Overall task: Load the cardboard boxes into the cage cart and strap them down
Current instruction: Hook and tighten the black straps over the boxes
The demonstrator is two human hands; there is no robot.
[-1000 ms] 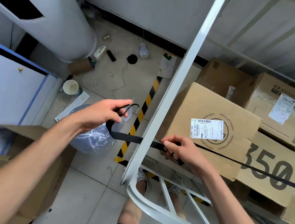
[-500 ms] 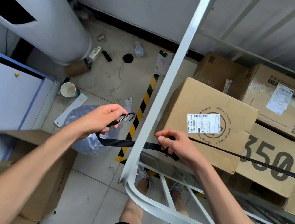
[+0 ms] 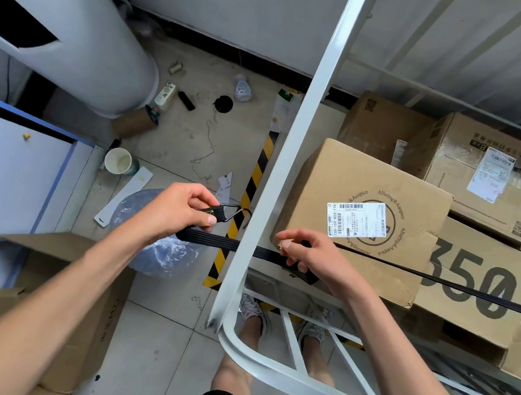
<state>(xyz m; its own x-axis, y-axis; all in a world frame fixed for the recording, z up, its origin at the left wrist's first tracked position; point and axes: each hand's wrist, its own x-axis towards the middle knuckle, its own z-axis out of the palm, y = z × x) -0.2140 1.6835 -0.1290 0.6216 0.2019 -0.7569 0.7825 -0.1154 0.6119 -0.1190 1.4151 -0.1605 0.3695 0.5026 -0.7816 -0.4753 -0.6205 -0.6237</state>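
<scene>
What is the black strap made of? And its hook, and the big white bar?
The strap looks like woven stretchy fabric: flat, matte, ribbed lengthwise. The hook looks like thin bent metal wire, slightly shiny. The white bar seems painted metal, smooth with soft sheen.

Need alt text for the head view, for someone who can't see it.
The left hand grips the hook end of a black strap outside the cage cart's white post, while the right hand pinches the strap just inside it. The strap runs on rightward across the cardboard boxes stacked in the cart.
</scene>
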